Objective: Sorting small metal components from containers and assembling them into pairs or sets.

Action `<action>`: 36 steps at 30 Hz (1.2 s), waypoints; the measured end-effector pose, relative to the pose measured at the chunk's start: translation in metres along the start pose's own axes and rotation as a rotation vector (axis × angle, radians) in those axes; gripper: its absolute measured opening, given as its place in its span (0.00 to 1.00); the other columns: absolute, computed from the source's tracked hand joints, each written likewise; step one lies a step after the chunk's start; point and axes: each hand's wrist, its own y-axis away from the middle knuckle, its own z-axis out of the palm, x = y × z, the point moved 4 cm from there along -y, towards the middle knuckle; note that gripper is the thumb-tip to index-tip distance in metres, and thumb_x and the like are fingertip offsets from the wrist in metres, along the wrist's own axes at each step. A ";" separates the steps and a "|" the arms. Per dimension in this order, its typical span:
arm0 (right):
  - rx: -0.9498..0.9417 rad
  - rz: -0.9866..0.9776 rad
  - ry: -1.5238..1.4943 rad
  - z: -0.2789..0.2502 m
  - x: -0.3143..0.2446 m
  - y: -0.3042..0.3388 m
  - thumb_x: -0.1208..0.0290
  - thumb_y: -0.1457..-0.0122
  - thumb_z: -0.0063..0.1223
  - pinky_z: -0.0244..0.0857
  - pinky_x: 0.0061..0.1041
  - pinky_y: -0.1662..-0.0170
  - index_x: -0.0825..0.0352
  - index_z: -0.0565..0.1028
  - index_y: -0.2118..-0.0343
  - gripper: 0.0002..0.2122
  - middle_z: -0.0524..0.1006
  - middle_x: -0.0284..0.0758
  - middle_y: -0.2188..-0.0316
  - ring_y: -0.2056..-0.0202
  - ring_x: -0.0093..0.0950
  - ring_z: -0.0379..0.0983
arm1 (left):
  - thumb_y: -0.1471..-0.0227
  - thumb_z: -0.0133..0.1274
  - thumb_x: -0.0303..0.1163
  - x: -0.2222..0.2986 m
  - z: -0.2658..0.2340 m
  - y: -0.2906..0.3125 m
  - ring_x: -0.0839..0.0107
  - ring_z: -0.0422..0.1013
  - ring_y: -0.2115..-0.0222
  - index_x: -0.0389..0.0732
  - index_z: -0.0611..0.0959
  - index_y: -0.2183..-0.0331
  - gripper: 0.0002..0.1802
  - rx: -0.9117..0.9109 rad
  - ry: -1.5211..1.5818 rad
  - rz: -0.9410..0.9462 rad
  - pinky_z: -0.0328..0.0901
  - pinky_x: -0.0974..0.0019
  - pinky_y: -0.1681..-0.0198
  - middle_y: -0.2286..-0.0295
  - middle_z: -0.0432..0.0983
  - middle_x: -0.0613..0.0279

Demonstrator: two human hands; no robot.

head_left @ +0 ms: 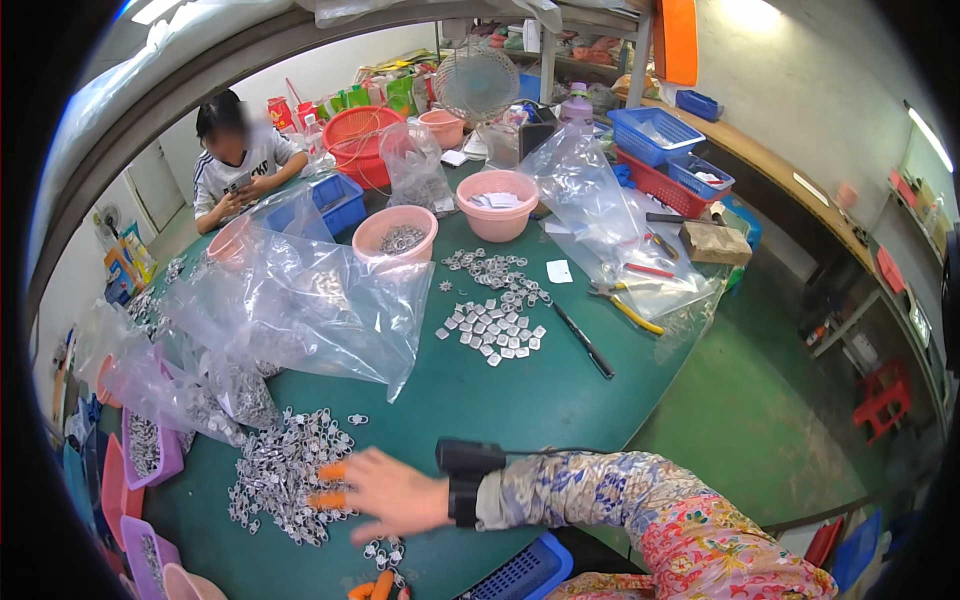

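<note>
My right hand point(398, 492), with orange finger covers on two fingers, reaches across from the lower right. Its fingers are stretched out and apart over the right side of a big pile of small silver metal pieces point(285, 465). The hand is slightly blurred, and no piece shows in its grip. At the lower edge, only a few orange-covered fingertips of my left hand point(378, 588) show. They are next to a small cluster of the same metal pieces point(385, 550); whether they pinch one is hidden. A dark strap with a black box point(470, 456) sits on my right wrist.
Clear plastic bags point(330, 310) spread over the green table point(520, 420). Flat silver squares point(490, 330), a black pen point(583, 340) and yellow-handled pliers point(635, 313) lie farther off. A blue basket point(515, 575) is near me; purple bins point(165, 460) stand left. Someone point(240, 165) sits across, holding a phone.
</note>
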 end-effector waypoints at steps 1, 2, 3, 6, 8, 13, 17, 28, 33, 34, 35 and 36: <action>0.005 0.006 0.003 0.009 -0.003 0.010 0.58 0.45 0.64 0.57 0.45 0.42 0.57 0.74 0.47 0.23 0.69 0.41 0.46 0.41 0.43 0.61 | 0.51 0.64 0.22 0.001 0.001 -0.002 0.57 0.72 0.68 0.38 0.85 0.58 0.16 -0.005 0.003 0.006 0.68 0.59 0.65 0.66 0.73 0.53; 0.026 -0.094 0.056 0.018 -0.007 0.017 0.56 0.46 0.64 0.57 0.45 0.42 0.56 0.74 0.46 0.25 0.68 0.40 0.44 0.40 0.42 0.60 | 0.51 0.64 0.22 0.003 0.000 -0.003 0.56 0.72 0.68 0.38 0.85 0.57 0.15 0.001 -0.009 0.017 0.68 0.59 0.65 0.66 0.73 0.52; 0.047 -0.194 0.110 0.026 -0.009 0.024 0.54 0.47 0.64 0.56 0.45 0.41 0.55 0.74 0.45 0.26 0.67 0.40 0.43 0.39 0.41 0.58 | 0.50 0.64 0.23 0.005 -0.001 -0.003 0.55 0.72 0.67 0.38 0.85 0.57 0.15 0.007 -0.021 0.028 0.68 0.58 0.65 0.66 0.73 0.52; -0.108 -0.169 0.082 0.047 0.013 0.030 0.52 0.47 0.64 0.53 0.46 0.39 0.54 0.72 0.43 0.29 0.65 0.41 0.43 0.38 0.42 0.57 | 0.50 0.64 0.23 0.008 0.000 -0.004 0.54 0.72 0.67 0.37 0.85 0.57 0.15 -0.019 0.007 -0.012 0.68 0.58 0.64 0.66 0.73 0.51; -0.251 -0.054 -0.030 0.040 0.015 0.019 0.52 0.47 0.64 0.52 0.46 0.37 0.54 0.73 0.43 0.28 0.65 0.41 0.42 0.38 0.42 0.57 | 0.50 0.63 0.23 0.007 -0.002 -0.005 0.54 0.72 0.67 0.37 0.85 0.58 0.15 -0.010 -0.009 -0.006 0.68 0.58 0.64 0.66 0.73 0.51; -0.063 -0.139 -0.136 0.010 -0.009 0.027 0.61 0.49 0.67 0.52 0.41 0.37 0.59 0.76 0.51 0.22 0.65 0.41 0.44 0.39 0.41 0.58 | 0.50 0.63 0.23 0.004 0.001 -0.003 0.55 0.72 0.67 0.36 0.85 0.58 0.14 -0.011 -0.040 -0.017 0.67 0.58 0.63 0.66 0.73 0.50; -0.157 -0.094 -0.105 0.013 0.000 0.026 0.62 0.53 0.69 0.52 0.41 0.36 0.60 0.76 0.51 0.25 0.65 0.41 0.43 0.40 0.41 0.59 | 0.50 0.63 0.20 0.007 0.004 -0.005 0.56 0.71 0.69 0.36 0.85 0.58 0.14 -0.013 0.012 -0.043 0.67 0.58 0.64 0.67 0.72 0.51; 0.192 0.626 0.639 -0.298 0.251 0.080 0.68 0.47 0.57 0.71 0.40 0.57 0.61 0.85 0.66 0.09 0.83 0.40 0.68 0.63 0.40 0.79 | 0.52 0.62 0.17 0.013 0.006 -0.006 0.55 0.70 0.71 0.38 0.85 0.56 0.18 0.026 -0.080 0.050 0.67 0.58 0.66 0.68 0.72 0.52; 0.222 0.858 0.566 -0.294 0.300 0.079 0.69 0.48 0.59 0.71 0.38 0.54 0.60 0.85 0.64 0.09 0.83 0.40 0.66 0.61 0.39 0.79 | 0.51 0.61 0.16 0.012 0.006 -0.008 0.55 0.70 0.71 0.38 0.85 0.56 0.18 0.029 -0.104 0.042 0.67 0.58 0.67 0.69 0.73 0.52; 0.204 0.869 0.590 -0.288 0.305 0.080 0.69 0.48 0.60 0.71 0.38 0.53 0.59 0.86 0.64 0.09 0.83 0.40 0.65 0.60 0.39 0.79 | 0.51 0.61 0.16 0.012 0.006 -0.008 0.55 0.70 0.71 0.38 0.85 0.56 0.18 0.029 -0.109 0.038 0.67 0.58 0.67 0.69 0.73 0.52; 0.181 0.854 0.629 -0.285 0.309 0.082 0.68 0.49 0.62 0.70 0.37 0.51 0.58 0.86 0.66 0.08 0.83 0.39 0.64 0.57 0.39 0.77 | 0.51 0.61 0.16 0.011 0.006 -0.009 0.55 0.70 0.71 0.38 0.85 0.56 0.18 0.031 -0.107 0.042 0.67 0.58 0.67 0.69 0.73 0.52; 0.179 0.851 0.627 -0.283 0.313 0.085 0.68 0.49 0.62 0.70 0.37 0.51 0.58 0.86 0.66 0.08 0.83 0.39 0.64 0.57 0.39 0.77 | 0.52 0.61 0.16 0.011 0.007 -0.010 0.55 0.70 0.71 0.38 0.85 0.56 0.18 0.034 -0.105 0.047 0.67 0.58 0.67 0.69 0.73 0.52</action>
